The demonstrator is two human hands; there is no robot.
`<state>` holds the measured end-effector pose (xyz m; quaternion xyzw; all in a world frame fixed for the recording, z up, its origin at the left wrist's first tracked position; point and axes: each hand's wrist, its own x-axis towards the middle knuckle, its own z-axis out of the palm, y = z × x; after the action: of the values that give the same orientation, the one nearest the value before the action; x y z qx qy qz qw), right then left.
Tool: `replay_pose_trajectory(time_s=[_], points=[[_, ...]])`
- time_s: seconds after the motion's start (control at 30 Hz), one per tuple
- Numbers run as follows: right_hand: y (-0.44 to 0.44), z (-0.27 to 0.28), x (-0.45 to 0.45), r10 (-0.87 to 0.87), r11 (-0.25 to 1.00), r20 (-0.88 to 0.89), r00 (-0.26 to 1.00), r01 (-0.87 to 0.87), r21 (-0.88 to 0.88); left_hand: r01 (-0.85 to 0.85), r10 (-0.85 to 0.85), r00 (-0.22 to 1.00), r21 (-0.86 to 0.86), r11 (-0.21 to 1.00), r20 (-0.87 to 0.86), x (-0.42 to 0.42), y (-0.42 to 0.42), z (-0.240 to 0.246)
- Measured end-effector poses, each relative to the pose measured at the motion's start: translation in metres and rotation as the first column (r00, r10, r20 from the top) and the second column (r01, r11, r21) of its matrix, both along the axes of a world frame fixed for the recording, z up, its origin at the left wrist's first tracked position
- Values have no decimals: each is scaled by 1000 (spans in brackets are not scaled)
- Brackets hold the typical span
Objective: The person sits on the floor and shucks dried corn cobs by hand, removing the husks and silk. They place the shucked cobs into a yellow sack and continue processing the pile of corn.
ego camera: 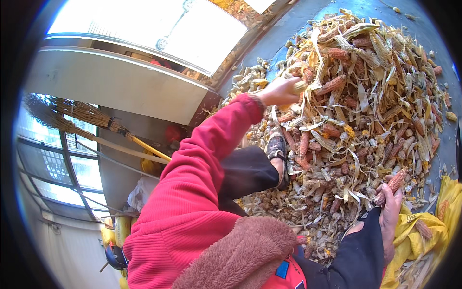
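Note:
A large heap of shelled corn cobs and dry husks [361,94] covers the floor before me. My left hand [282,91], slightly blurred, is at the heap's left side with its fingers closed round a pale corn cob [299,87]. Low on the right, my right hand [390,204] holds a reddish corn cob [392,187], tilted up, beside my dark-clad knee. Reddish and pale cobs, husk strips and a few cobs with yellow kernels lie about both hands.
My shoe [277,153] rests against the heap's left edge. A yellow woven sack [415,234] with a cob on it lies at the lower right. Two brooms [144,144] lean at the left near a window [77,162]. Smaller cobs [249,77] lie by the doorway wall.

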<state>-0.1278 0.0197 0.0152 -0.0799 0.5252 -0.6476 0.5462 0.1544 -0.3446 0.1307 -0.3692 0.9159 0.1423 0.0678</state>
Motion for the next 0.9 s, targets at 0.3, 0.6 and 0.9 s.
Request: replay_pose_trajectory(time_s=[0.3,0.6,0.9], points=[[-9,8,5,87,996,-71,994,-85,34,451,-501,861,-331,829,-81,-63,56,-74],[2,-8,-2,33,999,-68,997,-35,-35,500,-507,861,-128,857,-31,-88,90,-132],[3,4,-2,-2,999,-71,997,-1,-33,-9,63,899,125,992,-434,-64,75,-89]])
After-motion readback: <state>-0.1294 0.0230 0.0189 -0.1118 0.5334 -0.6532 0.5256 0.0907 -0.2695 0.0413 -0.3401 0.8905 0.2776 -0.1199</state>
